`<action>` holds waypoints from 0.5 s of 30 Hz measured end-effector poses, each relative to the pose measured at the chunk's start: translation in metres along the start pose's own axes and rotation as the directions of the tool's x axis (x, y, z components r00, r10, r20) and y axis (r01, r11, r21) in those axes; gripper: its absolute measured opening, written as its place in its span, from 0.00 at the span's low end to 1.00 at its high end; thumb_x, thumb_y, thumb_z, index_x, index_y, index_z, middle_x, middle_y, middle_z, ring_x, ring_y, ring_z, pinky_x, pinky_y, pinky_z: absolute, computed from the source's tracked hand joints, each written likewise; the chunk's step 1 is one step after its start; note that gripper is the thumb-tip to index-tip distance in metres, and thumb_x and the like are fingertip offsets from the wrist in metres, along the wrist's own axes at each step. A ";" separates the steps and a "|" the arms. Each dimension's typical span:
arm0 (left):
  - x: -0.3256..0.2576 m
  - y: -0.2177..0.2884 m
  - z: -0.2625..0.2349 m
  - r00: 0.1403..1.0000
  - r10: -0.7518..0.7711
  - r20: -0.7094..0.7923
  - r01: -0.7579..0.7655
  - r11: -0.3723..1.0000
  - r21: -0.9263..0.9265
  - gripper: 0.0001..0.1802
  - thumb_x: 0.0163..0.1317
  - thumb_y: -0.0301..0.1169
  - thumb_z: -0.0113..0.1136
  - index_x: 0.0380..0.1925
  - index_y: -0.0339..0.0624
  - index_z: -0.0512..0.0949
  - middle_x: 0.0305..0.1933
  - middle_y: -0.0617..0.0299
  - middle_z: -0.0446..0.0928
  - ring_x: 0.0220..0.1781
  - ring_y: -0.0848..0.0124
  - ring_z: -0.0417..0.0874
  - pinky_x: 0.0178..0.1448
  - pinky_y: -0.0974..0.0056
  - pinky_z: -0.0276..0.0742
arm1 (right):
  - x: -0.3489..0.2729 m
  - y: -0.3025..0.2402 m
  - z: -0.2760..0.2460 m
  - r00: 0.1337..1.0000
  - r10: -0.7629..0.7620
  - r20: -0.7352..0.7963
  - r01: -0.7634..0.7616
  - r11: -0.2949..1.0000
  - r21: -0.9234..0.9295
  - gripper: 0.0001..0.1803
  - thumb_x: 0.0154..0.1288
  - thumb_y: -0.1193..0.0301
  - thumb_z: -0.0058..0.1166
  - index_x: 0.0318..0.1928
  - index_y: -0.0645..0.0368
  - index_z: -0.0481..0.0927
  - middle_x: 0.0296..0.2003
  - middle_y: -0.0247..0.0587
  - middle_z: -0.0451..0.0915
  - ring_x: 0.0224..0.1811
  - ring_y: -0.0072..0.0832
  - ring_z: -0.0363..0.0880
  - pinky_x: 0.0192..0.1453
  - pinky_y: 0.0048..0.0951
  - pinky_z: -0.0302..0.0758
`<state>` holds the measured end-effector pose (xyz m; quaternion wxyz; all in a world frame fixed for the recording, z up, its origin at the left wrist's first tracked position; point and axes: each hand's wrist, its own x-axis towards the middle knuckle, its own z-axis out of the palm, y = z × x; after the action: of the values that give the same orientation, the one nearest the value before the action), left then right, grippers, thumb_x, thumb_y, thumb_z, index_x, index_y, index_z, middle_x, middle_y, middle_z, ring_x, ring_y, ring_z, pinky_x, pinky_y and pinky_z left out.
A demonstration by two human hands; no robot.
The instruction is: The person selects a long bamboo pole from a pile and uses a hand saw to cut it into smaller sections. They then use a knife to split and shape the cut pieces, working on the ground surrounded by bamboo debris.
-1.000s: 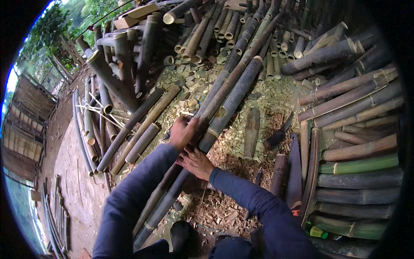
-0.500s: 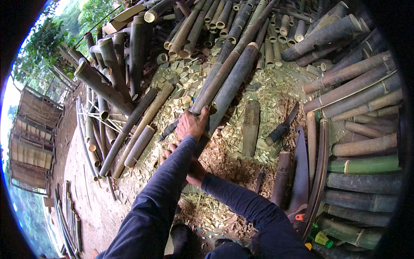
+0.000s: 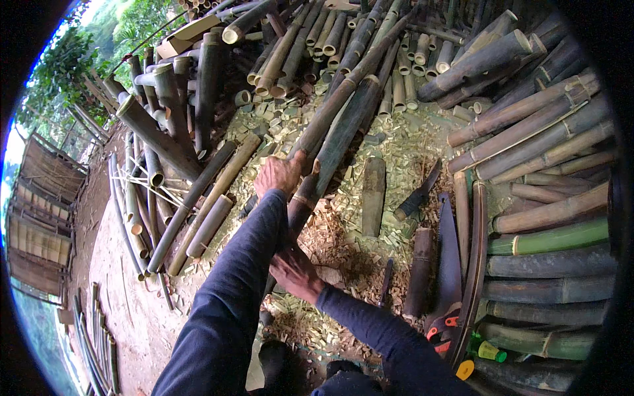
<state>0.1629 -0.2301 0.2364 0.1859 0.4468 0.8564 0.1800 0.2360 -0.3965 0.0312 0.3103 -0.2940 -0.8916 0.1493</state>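
My left hand (image 3: 279,175) is closed round the near end of a long, slim bamboo pole (image 3: 337,104), which slants away toward the far piles. A thicker dark bamboo pole (image 3: 349,125) lies alongside on the right and runs back under my left forearm. Near this pole's close end, my right hand (image 3: 297,273) has its fingers against it, bent across it; the forearm hides some of them. To the right, a flat bamboo piece (image 3: 374,197) lies on the shavings, beside a knife (image 3: 419,191) with a dark wrapped handle.
A handsaw (image 3: 449,257) with an orange-and-black handle lies at right, beside a short dark bamboo piece (image 3: 419,272). Stacked bamboo (image 3: 548,289) lines the right side. More poles (image 3: 198,198) lie left. Wood chips (image 3: 284,122) cover the ground. A green-and-yellow bottle (image 3: 490,351) sits lower right.
My right hand has come down along the thicker pole, toward me, and its back shows more. That pole has shifted a little nearer. My left hand keeps its hold on the slim pole.
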 end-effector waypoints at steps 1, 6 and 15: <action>0.003 -0.035 -0.024 0.997 -0.065 -0.041 0.067 0.997 0.034 0.44 0.59 0.65 0.55 0.47 0.27 0.84 0.54 0.36 0.83 0.57 0.46 0.85 0.62 0.49 0.77 | 0.014 -0.052 -0.028 0.996 0.089 -0.029 -0.086 0.991 0.107 0.32 0.63 0.67 0.57 0.67 0.62 0.68 0.66 0.57 0.67 0.70 0.55 0.64 0.76 0.54 0.59; -0.006 -0.008 -0.054 0.995 -0.076 -0.066 0.081 0.994 0.075 0.44 0.59 0.66 0.55 0.51 0.30 0.84 0.57 0.39 0.82 0.59 0.48 0.84 0.64 0.51 0.76 | -0.042 -0.103 -0.020 0.680 0.638 0.362 -0.721 0.492 0.488 0.64 0.57 0.33 0.60 0.69 0.80 0.53 0.60 0.67 0.69 0.61 0.54 0.71 0.65 0.50 0.68; -0.027 -0.024 -0.123 0.998 -0.014 -0.064 0.024 0.986 0.164 0.49 0.58 0.71 0.51 0.49 0.29 0.84 0.55 0.39 0.83 0.56 0.49 0.86 0.60 0.51 0.79 | -0.022 -0.158 0.022 0.469 0.495 0.732 -0.834 -0.024 0.551 0.69 0.63 0.45 0.66 0.76 0.75 0.28 0.49 0.49 0.79 0.48 0.34 0.79 0.51 0.39 0.78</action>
<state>0.1015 -0.2831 0.3358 0.1232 0.4465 0.8780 0.1204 0.1679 -0.5356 0.0755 0.1465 -0.4497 -0.4345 0.7665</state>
